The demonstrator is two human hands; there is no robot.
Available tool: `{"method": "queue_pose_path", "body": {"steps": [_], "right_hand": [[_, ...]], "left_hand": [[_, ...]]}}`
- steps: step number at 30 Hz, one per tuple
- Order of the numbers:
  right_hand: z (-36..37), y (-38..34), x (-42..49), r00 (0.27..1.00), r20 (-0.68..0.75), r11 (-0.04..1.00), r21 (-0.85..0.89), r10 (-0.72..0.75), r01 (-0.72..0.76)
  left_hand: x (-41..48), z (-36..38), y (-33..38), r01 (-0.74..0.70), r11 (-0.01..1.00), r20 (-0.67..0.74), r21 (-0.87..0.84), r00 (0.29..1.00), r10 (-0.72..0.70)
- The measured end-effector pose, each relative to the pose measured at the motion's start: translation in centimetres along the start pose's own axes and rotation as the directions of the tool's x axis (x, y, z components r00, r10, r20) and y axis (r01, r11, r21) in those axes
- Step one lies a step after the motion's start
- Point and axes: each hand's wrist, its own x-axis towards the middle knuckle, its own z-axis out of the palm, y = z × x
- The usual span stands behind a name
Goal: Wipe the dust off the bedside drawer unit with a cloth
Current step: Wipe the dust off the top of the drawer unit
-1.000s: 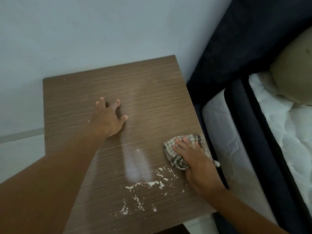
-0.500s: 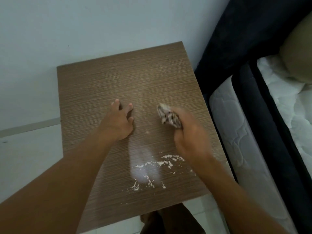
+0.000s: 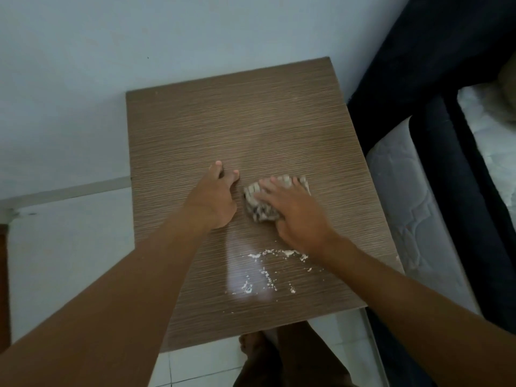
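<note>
In the head view, only the top of the drawer unit (image 3: 178,303) showed, a brown wood-grain tabletop (image 3: 223,121) set against the wall (image 3: 139,37), with the bed (image 3: 405,219) just beside its right edge. The left hand (image 3: 215,199) lay open near the middle, fingers spread and resting on the wood as a brace. Just beside it, the right hand (image 3: 296,216) pressed the checked cloth (image 3: 258,212) flat with straightened fingers, not clenched around it. The cloth sat bunched in the middle of the tabletop, beyond a scatter of white crumbs (image 3: 268,261) and a pale smear near the front edge, so that patch looked unwiped. To do this stroke well, the right hand would probably need to keep even pressure, draw the cloth back over the crumbs and gather them toward one edge instead of flicking them onto the bed, while the left hand steadied the unit. The tabletop's long axis ran from the person toward the wall, leaning slightly left in the picture; the cloth was a rumpled lump with no clear long axis
</note>
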Motion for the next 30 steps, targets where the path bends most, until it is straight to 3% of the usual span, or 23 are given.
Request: {"method": "queue_pose_path", "body": {"steps": [6,8,11,13,15,17,19,21,23,30], "right_hand": [[1.8,-3.2,-8.7,0.988,0.137,0.995,0.081,-0.071,0.061],[1.3,-3.9,-10.1,0.997,0.081,0.987,0.158,0.018,-0.030],[-1.0,-4.4,-10.8,0.956,-0.137,0.928,0.310,0.259,-0.207],[-2.9,-3.8,-10.9,0.864,-0.287,0.884,0.353,0.413,-0.305],[-4.6,-2.6,-10.9,0.728,-0.400,0.827,0.355,0.556,-0.437],[-5.7,-0.8,-11.2,0.577,-0.458,0.736,0.374,0.676,-0.565],[-5.9,1.1,-11.7,0.480,-0.469,0.658,0.365,0.741,-0.659],[-5.2,2.6,-12.1,0.478,-0.408,0.619,0.366,0.778,-0.695],[-3.9,3.2,-12.6,0.544,-0.329,0.636,0.371,0.772,-0.677],[-0.4,1.9,-14.4,0.621,-0.390,0.723,0.212,0.680,-0.658]], "left_hand": [[-0.7,0.5,-0.2,-0.021,0.999,0.005,0.031,1.000,0.021],[-0.9,0.9,-0.1,-0.027,0.998,-0.005,0.065,1.000,0.028],[-1.0,1.2,0.1,-0.026,0.996,-0.035,0.083,0.999,0.029],[-1.1,1.4,0.2,-0.021,0.995,-0.043,0.093,0.999,0.025],[-1.2,1.6,0.4,-0.018,0.995,-0.040,0.096,0.999,0.022],[-1.5,1.8,0.6,-0.014,0.995,-0.037,0.100,0.999,0.018],[-1.9,2.1,0.9,-0.012,0.994,-0.033,0.107,0.999,0.015],[-2.2,2.2,1.0,-0.019,0.994,-0.036,0.104,0.999,0.023],[-2.3,2.2,1.1,-0.025,0.995,-0.035,0.095,0.999,0.029],[-2.4,2.4,1.0,-0.014,0.998,-0.033,0.066,0.999,0.016]]}}
